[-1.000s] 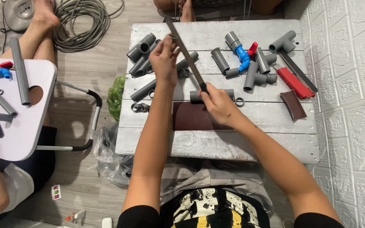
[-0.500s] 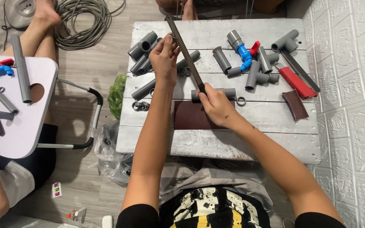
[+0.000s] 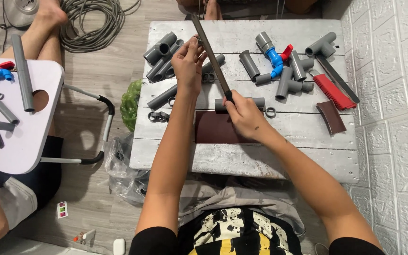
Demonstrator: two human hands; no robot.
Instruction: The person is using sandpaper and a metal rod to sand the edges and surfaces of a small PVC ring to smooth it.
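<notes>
1. The table (image 3: 242,156) is a whitewashed plank top, set against a white wall on the right.
2. A dark red sheet of sandpaper (image 3: 216,128) lies flat on the table, just in front of the right hand.
3. The file (image 3: 211,54) is long and dark, slanting from the far table edge down toward the person, held above the table.
4. The right hand (image 3: 244,115) is closed tight round the file's black handle, fingers curled fully about it.
5. The left hand (image 3: 188,63) is raised beside the file's middle, its fingers pinched nearly closed on a small grey ring (image 3: 199,41) that touches the file's blade.
6. A grey pipe (image 3: 242,103) lies on the table just beyond the right hand.
7. Grey pipe fittings (image 3: 161,52) are heaped left of the left hand.
</notes>
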